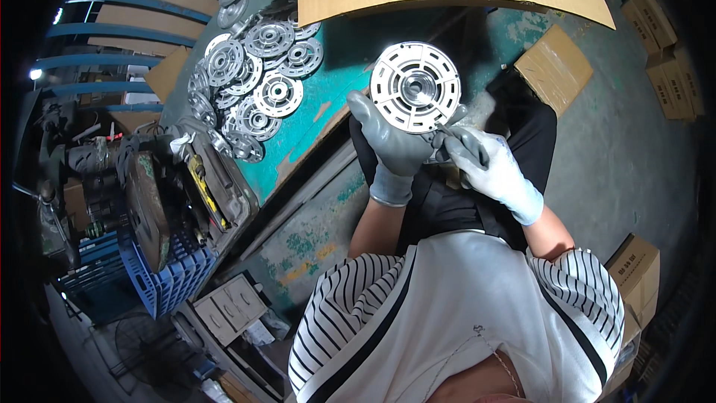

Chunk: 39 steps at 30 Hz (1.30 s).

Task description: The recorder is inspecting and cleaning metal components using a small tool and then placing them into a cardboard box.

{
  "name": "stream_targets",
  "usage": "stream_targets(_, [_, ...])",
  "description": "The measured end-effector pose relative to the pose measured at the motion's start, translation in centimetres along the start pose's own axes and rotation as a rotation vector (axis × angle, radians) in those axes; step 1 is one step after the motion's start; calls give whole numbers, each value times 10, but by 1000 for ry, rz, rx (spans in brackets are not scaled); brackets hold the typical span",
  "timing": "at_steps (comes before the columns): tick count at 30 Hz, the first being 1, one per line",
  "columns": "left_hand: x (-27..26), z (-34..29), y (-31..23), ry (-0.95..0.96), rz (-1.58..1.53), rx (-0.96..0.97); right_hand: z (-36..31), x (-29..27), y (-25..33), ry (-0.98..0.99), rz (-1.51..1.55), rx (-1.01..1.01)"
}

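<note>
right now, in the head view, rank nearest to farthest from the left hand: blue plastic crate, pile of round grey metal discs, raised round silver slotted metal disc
1. The raised round silver slotted metal disc, held in the left hand.
2. The pile of round grey metal discs, left on the green table.
3. The blue plastic crate, lower left.

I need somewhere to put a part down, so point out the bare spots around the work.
Left of the held disc, bare green tabletop shows between the piled metal discs and the table's worn edge. At right, bare floor lies between the angled cardboard box and stacked cartons. Crowded: the pile itself, where discs overlap.
</note>
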<state>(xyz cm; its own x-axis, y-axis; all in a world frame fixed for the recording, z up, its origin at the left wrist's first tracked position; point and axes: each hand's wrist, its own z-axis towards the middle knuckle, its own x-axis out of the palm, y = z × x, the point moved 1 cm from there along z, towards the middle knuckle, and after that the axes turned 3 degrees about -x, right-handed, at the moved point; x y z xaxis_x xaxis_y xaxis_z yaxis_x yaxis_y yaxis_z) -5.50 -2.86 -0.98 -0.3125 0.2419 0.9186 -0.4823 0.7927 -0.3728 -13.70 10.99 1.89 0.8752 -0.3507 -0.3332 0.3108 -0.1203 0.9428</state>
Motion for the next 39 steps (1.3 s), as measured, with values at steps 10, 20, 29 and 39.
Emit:
stream_targets(10, [-4,-7,-3,35,241,165,-9,0,1,-17,312,16])
stream_targets(20, [-13,-7,1,130,-250,80,-11,1,5,-15,273,-62])
stream_targets(29, [-11,-1,1,-2,-94,-52,-12,3,2,6,294,-57])
stream_targets(39, [-11,-5,0,230,-332,-261,-11,3,6,5,352,3])
